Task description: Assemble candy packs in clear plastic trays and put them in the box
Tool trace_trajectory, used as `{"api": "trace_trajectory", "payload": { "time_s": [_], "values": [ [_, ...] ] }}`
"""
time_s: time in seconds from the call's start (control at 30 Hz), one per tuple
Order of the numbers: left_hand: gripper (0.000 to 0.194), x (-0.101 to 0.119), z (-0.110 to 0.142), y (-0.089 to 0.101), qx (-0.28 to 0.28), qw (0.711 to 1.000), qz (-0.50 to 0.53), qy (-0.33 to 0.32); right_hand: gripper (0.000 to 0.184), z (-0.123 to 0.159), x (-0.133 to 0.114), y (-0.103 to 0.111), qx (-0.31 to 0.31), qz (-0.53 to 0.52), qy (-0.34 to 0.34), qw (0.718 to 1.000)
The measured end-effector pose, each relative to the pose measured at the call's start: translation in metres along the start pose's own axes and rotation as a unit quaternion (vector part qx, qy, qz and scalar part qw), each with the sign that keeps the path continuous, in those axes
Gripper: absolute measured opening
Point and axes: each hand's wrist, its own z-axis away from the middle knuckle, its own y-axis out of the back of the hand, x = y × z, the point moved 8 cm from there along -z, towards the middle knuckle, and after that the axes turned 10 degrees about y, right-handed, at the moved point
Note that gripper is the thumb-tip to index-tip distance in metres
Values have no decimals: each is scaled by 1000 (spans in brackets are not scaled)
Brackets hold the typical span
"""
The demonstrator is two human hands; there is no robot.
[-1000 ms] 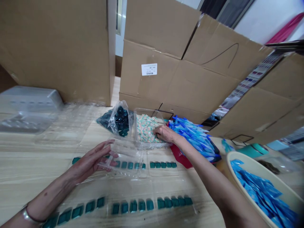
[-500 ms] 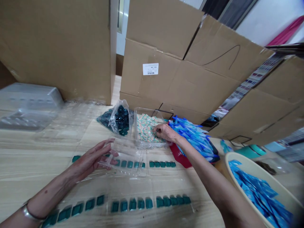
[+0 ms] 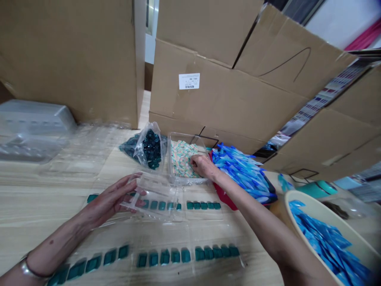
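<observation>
My left hand (image 3: 111, 202) grips the edge of a clear plastic blister tray (image 3: 156, 198), lifted slightly above the table. Teal pieces sit in rows in clear blister sheets (image 3: 162, 256) below it. My right hand (image 3: 202, 167) rests with curled fingers among pastel pieces (image 3: 181, 159) in a clear plastic tub (image 3: 170, 163). Whether those fingers hold a piece is hidden. Left of the tub lies a clear plastic bag (image 3: 151, 149) of dark teal pieces.
Tall cardboard boxes (image 3: 214, 91) stand behind the light wood table (image 3: 44, 206). Blue plastic pieces (image 3: 241, 172) lie heaped on a red tray (image 3: 223, 196). A cream bowl (image 3: 297, 206) of blue packets sits at the right. Stacked clear trays (image 3: 32, 119) lie at the left.
My right hand has shifted slightly left within the tub. My left hand still holds the blister tray. The view has tilted a little, with the table scene sitting slightly higher.
</observation>
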Motion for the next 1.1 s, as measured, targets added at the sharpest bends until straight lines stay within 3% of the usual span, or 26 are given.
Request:
{"api": "trace_trajectory", "payload": {
  "time_s": [0.23,0.47,0.73,1.1],
  "values": [
    [65,-1,0,0,-3,1000,12,-1,22,-7,-10,-8,-63,17,-9,998],
    [67,-1,-1,1,-10,1000,24,-3,16,-4,-3,-11,-48,-17,-24,998],
    [62,0,1,-1,-12,1000,23,-5,8,0,-9,-6,-79,-74,-32,994],
    [61,0,2,-2,-18,1000,15,-5,9,-3,-15,-7,-86,-47,0,995]
  ]
}}
